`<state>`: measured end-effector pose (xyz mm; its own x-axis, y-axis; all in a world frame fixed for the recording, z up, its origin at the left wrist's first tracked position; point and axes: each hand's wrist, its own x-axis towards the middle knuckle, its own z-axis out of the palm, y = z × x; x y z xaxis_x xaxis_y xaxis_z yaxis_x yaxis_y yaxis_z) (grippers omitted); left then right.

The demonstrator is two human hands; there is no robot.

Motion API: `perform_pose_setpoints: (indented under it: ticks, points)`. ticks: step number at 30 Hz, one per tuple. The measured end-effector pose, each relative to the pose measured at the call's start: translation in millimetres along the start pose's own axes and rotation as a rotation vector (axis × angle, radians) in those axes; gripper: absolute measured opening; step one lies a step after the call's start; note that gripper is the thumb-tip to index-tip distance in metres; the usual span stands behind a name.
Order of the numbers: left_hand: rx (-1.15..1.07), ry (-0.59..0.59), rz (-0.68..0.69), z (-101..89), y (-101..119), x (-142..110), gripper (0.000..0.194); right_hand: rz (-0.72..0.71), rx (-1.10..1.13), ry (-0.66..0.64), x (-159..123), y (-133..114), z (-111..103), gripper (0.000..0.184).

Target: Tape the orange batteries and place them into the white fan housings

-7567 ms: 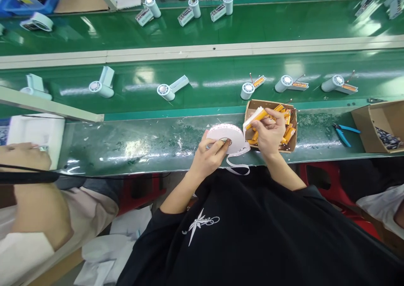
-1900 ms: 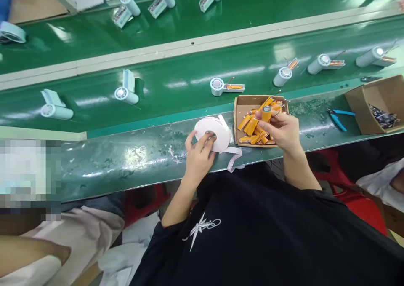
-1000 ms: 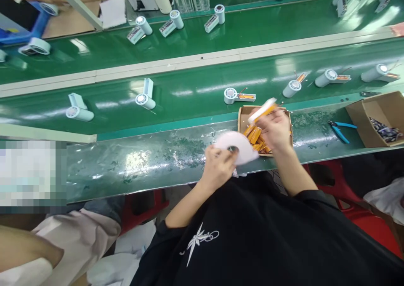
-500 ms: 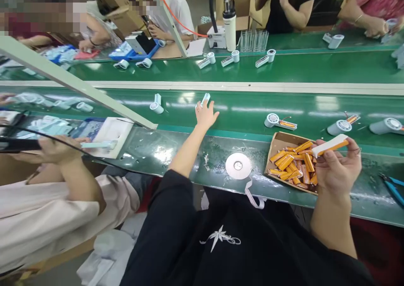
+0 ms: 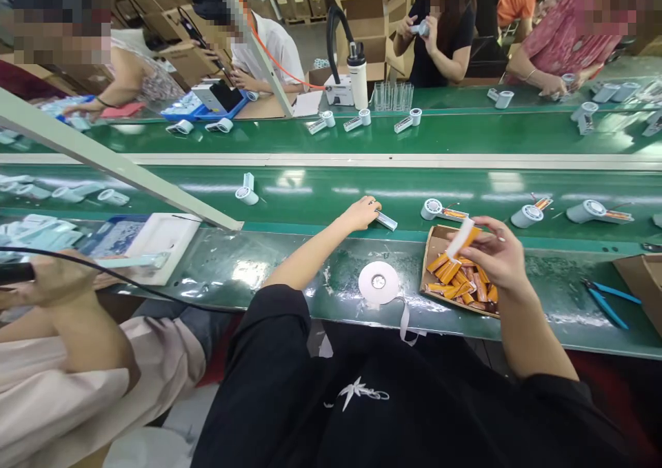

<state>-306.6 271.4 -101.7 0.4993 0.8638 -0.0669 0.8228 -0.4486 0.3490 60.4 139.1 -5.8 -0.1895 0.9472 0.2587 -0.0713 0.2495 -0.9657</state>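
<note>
On the green belt, my left hand [image 5: 363, 213] is closed over the round head of a light-blue handheld fan housing [image 5: 387, 221]; the open handle sticks out to the right. My right hand [image 5: 496, 251] pinches an orange battery [image 5: 467, 239] with a white strip of tape along one side, above the cardboard box. Several more orange batteries [image 5: 455, 278] lie in that cardboard box [image 5: 430, 244]. A roll of white tape [image 5: 379, 282] lies flat on the bench between my arms, its loose end [image 5: 405, 320] hanging over the front edge.
Fan housings with batteries in their handles, such as this one [image 5: 527, 215], sit along the belt [image 5: 310, 185]. Blue cutters [image 5: 610, 302] and another box [image 5: 641, 275] are at right. A slanting metal bar [image 5: 118, 165] and a co-worker's hand [image 5: 62, 278] are at left.
My left hand let go of the tape roll, reached to the belt and drew a fan housing rightward and nearer. My right hand keeps the taped battery, now back over the box. The view tilted up.
</note>
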Motion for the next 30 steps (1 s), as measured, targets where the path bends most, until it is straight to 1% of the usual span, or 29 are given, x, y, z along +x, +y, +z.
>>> perform_pose_setpoints:
  ticks: [3,4,6,8,10,11,13,16,18,22,25,28,30]
  points:
    - [-0.034,-0.104,0.008,-11.2,3,15,0.008,-0.034,-0.039,-0.114,45,12,32,0.06]
    - [-0.052,-0.135,0.004,-16.3,2,20,0.007,-0.022,-0.088,-0.146,60,19,41,0.061]
    - [-0.088,-0.173,-0.015,-24.5,-3,28,0.011,0.032,-0.266,-0.223,88,35,58,0.059]
    - [-0.114,-0.164,-0.054,-27.4,-5,31,0.015,0.09,-0.539,-0.324,110,52,71,0.056]
    - [-0.129,-0.114,-0.108,-24.9,-6,31,0.018,0.118,-0.778,-0.426,124,65,81,0.052]
    - [-0.134,-0.083,-0.137,-22.4,-5,29,0.019,0.12,-0.859,-0.468,129,71,85,0.05]
    - [-0.14,-0.027,-0.183,-16.3,-3,27,0.019,0.113,-0.954,-0.523,136,79,90,0.046]
    - [-0.144,0.016,-0.215,-8.5,1,28,0.018,0.095,-1.072,-0.585,140,83,92,0.044]
    - [-0.143,0.028,-0.221,-5.5,3,30,0.018,0.085,-1.159,-0.63,137,83,93,0.045]
    - [-0.146,0.036,-0.219,-2.8,7,35,0.018,0.088,-1.311,-0.716,123,79,99,0.044]
    - [-0.149,0.038,-0.217,-1.3,11,37,0.019,0.12,-1.403,-0.71,118,76,102,0.047]
    - [-0.14,0.044,-0.224,-0.4,15,39,0.02,0.155,-1.466,-0.693,124,77,103,0.053]
    - [-0.133,0.048,-0.228,-1.0,19,40,0.02,0.165,-1.482,-0.72,128,80,104,0.055]
